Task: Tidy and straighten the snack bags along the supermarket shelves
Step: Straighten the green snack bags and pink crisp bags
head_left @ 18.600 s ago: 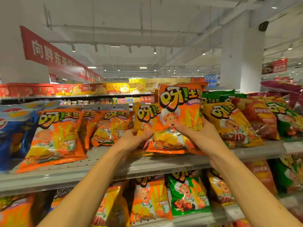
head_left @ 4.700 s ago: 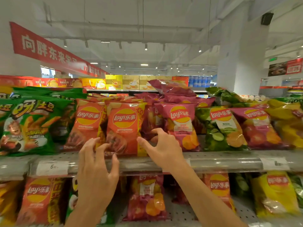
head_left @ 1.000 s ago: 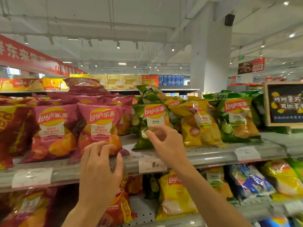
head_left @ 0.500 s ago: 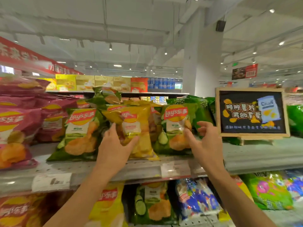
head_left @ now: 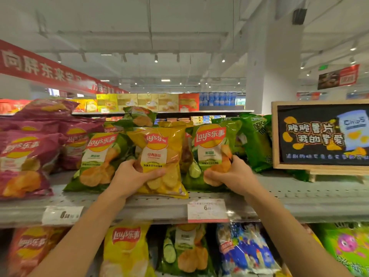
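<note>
A yellow Lay's bag (head_left: pixel 159 148) stands at the middle of the grey upper shelf (head_left: pixel 299 198), and my left hand (head_left: pixel 132 176) grips its lower part. Just to its right stands a green Lay's bag (head_left: pixel 211 144), held at its lower right corner by my right hand (head_left: pixel 229 174). Another green Lay's bag (head_left: pixel 97 156) leans on the left of the yellow one. Purple Lay's bags (head_left: pixel 26 156) fill the shelf's left end. More green bags (head_left: pixel 257 140) lie behind and to the right.
A wooden-framed chalkboard sign (head_left: pixel 321 136) stands on the shelf at the right. Price tags (head_left: pixel 206 209) hang on the shelf's front edge. The lower shelf holds a yellow bag (head_left: pixel 127 248), a green one, a blue one (head_left: pixel 243 250) and others. A white pillar (head_left: pixel 273 66) rises behind.
Both hands have closed on bags: the left now grips the yellow bag, the right the green bag beside it. The view has come closer to the shelf.
</note>
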Tool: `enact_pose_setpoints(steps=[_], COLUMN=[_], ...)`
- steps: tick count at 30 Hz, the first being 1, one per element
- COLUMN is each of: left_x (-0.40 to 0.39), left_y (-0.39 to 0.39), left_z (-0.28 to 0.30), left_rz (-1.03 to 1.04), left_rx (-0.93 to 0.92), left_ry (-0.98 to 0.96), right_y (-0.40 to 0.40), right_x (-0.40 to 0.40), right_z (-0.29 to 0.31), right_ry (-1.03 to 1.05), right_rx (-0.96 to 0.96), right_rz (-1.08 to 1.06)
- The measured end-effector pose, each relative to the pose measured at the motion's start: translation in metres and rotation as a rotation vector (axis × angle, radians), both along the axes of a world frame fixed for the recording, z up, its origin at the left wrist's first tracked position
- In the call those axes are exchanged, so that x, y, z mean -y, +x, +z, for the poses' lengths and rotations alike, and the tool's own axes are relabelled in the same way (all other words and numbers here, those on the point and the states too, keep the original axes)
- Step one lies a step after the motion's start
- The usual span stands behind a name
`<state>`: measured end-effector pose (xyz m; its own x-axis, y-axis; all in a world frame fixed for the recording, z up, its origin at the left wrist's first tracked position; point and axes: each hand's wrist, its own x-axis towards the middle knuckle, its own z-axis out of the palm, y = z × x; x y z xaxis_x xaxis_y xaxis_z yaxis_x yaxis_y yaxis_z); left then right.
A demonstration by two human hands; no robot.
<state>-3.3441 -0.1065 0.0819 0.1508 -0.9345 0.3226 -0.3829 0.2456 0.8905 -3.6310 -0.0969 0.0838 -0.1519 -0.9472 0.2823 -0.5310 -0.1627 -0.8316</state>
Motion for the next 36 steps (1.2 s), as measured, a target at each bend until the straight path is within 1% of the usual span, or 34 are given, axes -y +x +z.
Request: enact_pose_setpoints(steps=[4,8,11,14,18,20,22,25,27,29,30,32,33,34,36], left_x=[-0.001,0.01,0.018,0.024,0.024,0.024,0.022,0.015,0.001,-0.019,-0.03,-0.055,-0.067,-0.077,-0.09], left_y=[-0.016,-0.05,-0.08,-0.106,-0.125,-0.127,-0.127,-0.118,-0.102,-0.075,-0.058,-0.024,-0.008,0.007,0.031], left_z=[0.006,0.012,0.011,0.009,0.007,0.006,0.006,0.008,0.01,0.006,0.0,-0.017,-0.025,-0.032,-0.042], left_rz=[-0.047,-0.074,-0.092,-0.091,-0.088,-0.096,-0.119,-0.214,-0.251,-0.195,-0.108,0.17,0.296,0.381,0.451], left_rx=[-0.028,-0.051,-0.012,0.044,0.088,0.106,0.116,0.158,0.277,0.466,0.597,0.886,1.002,1.081,1.126], left_ry=[-0.049,-0.061,-0.044,0.0,-0.013,-0.002,0.018,0.029,0.01,-0.026,-0.053,-0.165,-0.214,-0.235,-0.248], right_y=[-0.018,-0.053,-0.075,-0.091,-0.107,-0.108,-0.101,-0.077,-0.055,-0.028,-0.012,0.021,0.038,0.056,0.09], right_x=[-0.015,-0.034,-0.048,-0.056,-0.067,-0.074,-0.08,-0.088,-0.089,-0.087,-0.085,-0.076,-0.07,-0.063,-0.049], right_z=[0.008,0.014,0.011,0.008,0.011,0.013,0.014,0.019,0.023,0.027,0.029,0.029,0.028,0.026,0.022], right_ry=[-0.118,-0.178,-0.199,-0.198,-0.23,-0.263,-0.292,-0.317,-0.326,-0.33,-0.324,-0.286,-0.261,-0.241,-0.233], right_rx=[0.025,0.105,0.114,0.084,0.09,0.11,0.141,0.209,0.245,0.271,0.277,0.268,0.254,0.236,0.175], right_rz=[-0.045,-0.094,-0.126,-0.199,-0.234,-0.22,-0.162,-0.048,0.04,0.137,0.182,0.254,0.274,0.277,0.237])
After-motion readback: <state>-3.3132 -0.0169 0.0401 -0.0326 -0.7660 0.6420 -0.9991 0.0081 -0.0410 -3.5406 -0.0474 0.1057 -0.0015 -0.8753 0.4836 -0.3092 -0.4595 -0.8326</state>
